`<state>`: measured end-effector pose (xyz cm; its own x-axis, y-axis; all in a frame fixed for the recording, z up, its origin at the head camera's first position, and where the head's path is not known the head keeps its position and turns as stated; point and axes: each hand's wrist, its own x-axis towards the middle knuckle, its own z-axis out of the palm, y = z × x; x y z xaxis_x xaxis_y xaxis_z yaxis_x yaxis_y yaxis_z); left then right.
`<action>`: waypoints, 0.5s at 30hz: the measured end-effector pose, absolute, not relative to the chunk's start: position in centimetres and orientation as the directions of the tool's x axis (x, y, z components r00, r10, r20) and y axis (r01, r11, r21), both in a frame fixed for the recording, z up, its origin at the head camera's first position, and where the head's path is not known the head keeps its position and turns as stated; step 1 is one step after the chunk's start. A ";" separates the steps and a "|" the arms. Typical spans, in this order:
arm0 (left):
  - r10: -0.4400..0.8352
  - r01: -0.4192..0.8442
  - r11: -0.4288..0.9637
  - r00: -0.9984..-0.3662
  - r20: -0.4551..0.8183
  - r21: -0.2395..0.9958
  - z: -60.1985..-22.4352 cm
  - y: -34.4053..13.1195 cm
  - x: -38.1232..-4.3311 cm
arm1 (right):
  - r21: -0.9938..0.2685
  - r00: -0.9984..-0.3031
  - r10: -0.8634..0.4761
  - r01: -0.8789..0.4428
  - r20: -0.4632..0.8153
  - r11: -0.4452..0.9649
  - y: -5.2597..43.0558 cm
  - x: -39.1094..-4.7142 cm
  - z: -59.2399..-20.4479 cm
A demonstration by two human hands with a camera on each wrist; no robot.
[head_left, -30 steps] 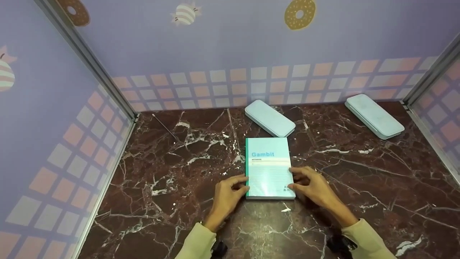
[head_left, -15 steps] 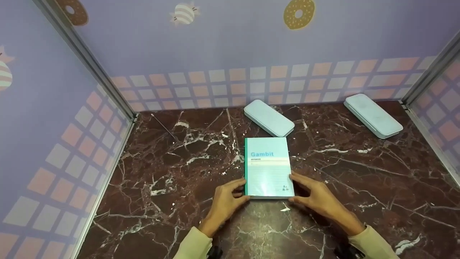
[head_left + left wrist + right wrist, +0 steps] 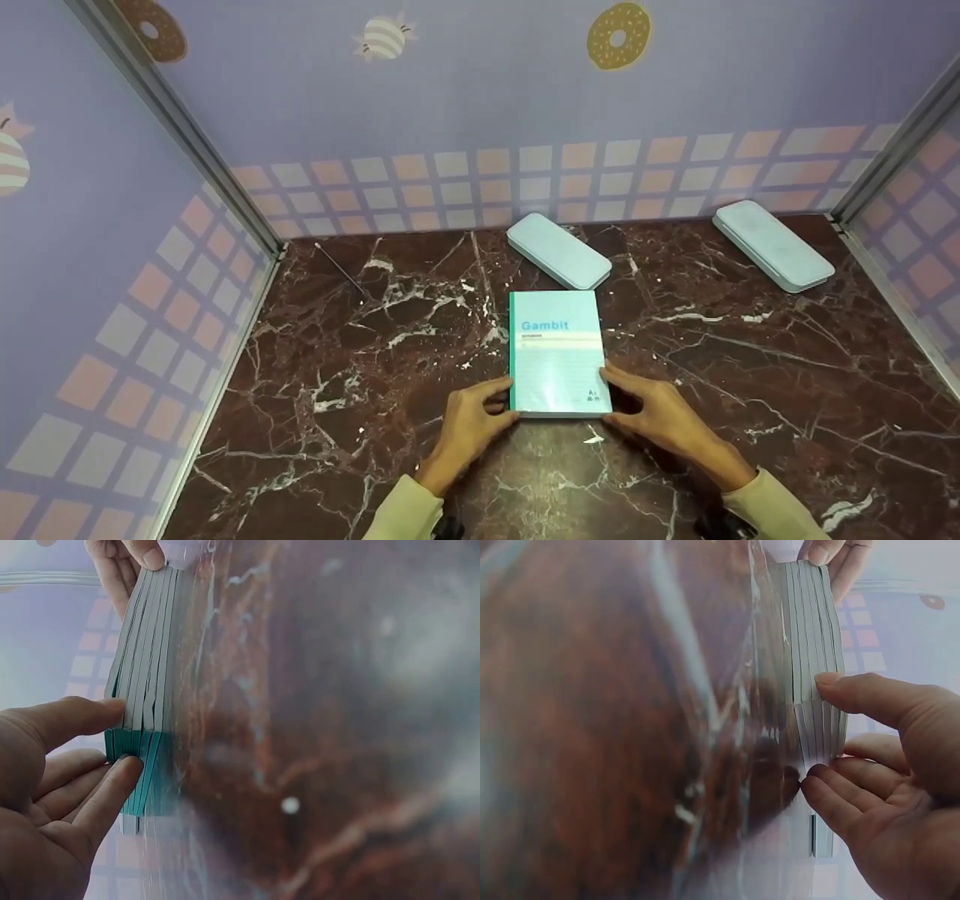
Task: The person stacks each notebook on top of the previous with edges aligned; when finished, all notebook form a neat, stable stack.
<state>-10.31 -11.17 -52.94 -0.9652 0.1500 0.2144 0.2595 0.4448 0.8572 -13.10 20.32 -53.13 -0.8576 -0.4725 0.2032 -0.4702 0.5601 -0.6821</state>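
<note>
A stack of several notebooks (image 3: pixel 561 364) lies flat on the marble-patterned table, a pale blue "Gambit" cover uppermost and green binding along the left side. At its near left corner my left hand (image 3: pixel 466 424) has the thumb on the near edge and fingers along the spine side. Mirroring it, my right hand (image 3: pixel 664 416) touches the near right corner, thumb on the near edge, fingers against the right side. Both wrist views show the layered notebook edges (image 3: pixel 146 652) between the hands; slight gaps part some layers. The fingers (image 3: pixel 840 802) are fairly straight.
A pale blue case (image 3: pixel 559 251) lies slantwise just behind the notebooks. Another similar case (image 3: pixel 772 246) is at the back right. A thin dark stick (image 3: pixel 339 268) lies at the back left. Patterned panels (image 3: pixel 450 90) enclose the table at the back and sides.
Both thumbs have moved from the notebooks' side edges to the near edge. My right hand's fingers have slid nearer along the right side. The stack stays almost where it was.
</note>
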 end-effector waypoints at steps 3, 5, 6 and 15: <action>0.147 0.257 0.455 -0.966 0.213 0.853 -53.0 -11.2 -10.3 | -0.675 -0.852 -0.480 -0.481 0.209 0.559 20.3 -13.2 -53.1; 0.148 0.257 0.461 -0.966 0.212 0.850 -53.1 -11.2 -10.3 | -0.674 -0.850 -0.484 -0.482 0.207 0.560 20.3 -13.3 -53.1; 0.149 0.258 0.462 -0.966 0.213 0.849 -53.1 -11.2 -10.3 | -0.674 -0.850 -0.486 -0.483 0.205 0.559 20.3 -13.2 -53.0; 0.195 0.298 0.450 -0.953 0.233 0.842 -53.1 -11.3 -10.4 | -0.679 -0.847 -0.498 -0.478 0.187 0.557 20.9 -13.3 -53.0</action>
